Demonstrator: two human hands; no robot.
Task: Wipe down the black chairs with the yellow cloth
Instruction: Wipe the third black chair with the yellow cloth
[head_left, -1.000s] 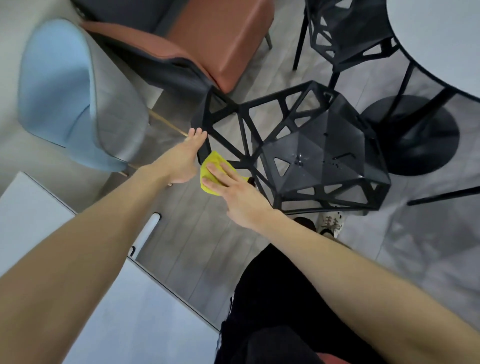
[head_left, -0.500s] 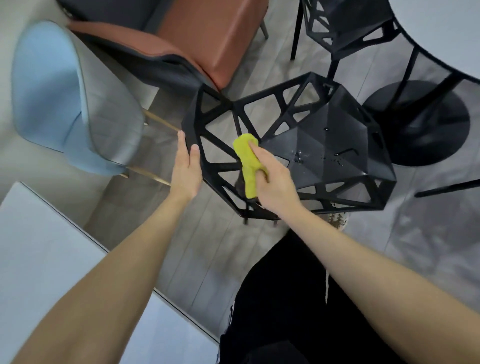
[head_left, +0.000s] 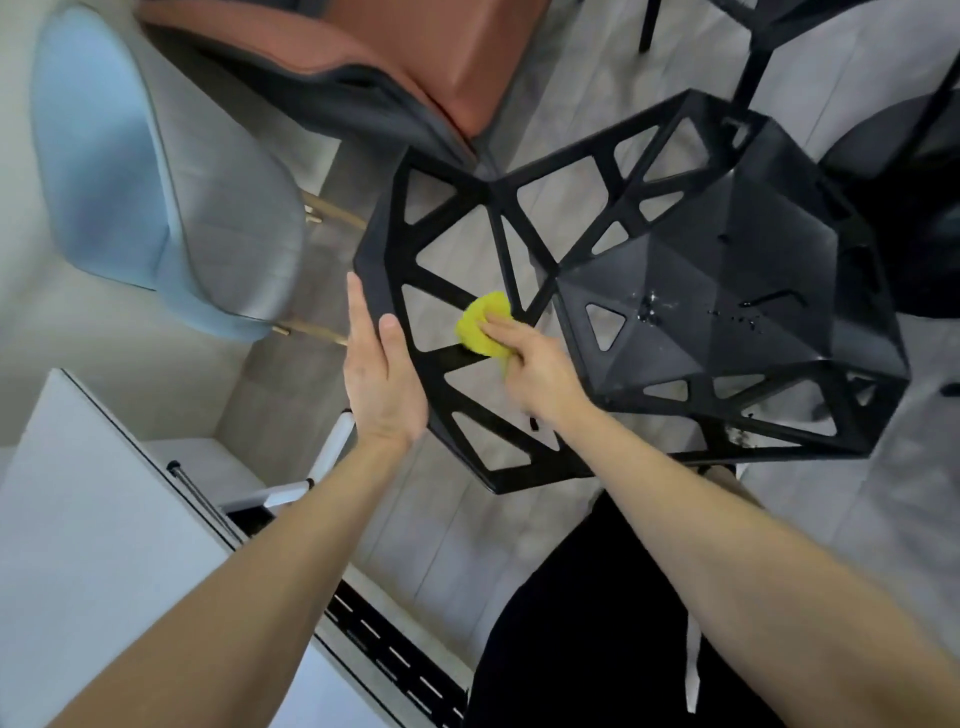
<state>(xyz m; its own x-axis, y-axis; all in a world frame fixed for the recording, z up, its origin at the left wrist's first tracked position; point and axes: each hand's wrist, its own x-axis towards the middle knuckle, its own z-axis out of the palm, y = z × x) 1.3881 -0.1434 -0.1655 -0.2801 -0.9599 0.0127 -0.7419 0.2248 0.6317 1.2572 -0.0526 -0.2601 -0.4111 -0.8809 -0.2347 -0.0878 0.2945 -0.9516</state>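
Observation:
A black chair (head_left: 701, 291) with a faceted seat and an open lattice backrest fills the middle of the head view. My left hand (head_left: 382, 374) grips the outer rim of the backrest, thumb on the inside. My right hand (head_left: 535, 364) presses the bunched yellow cloth (head_left: 480, 325) against a black bar on the inner face of the backrest. Water droplets speckle the seat. Legs of a second black chair (head_left: 753, 57) show at the top right.
A light blue chair (head_left: 156, 171) stands at the left, and an orange-brown chair (head_left: 415, 57) at the top. The dark base of a table (head_left: 914, 171) is at the right edge. A white surface (head_left: 88, 545) lies at the lower left. Grey floor is below.
The view has come closer to the chair. My right hand slid the cloth from the backrest's outer edge onto an inner bar. My left hand shifted to clasp the rim.

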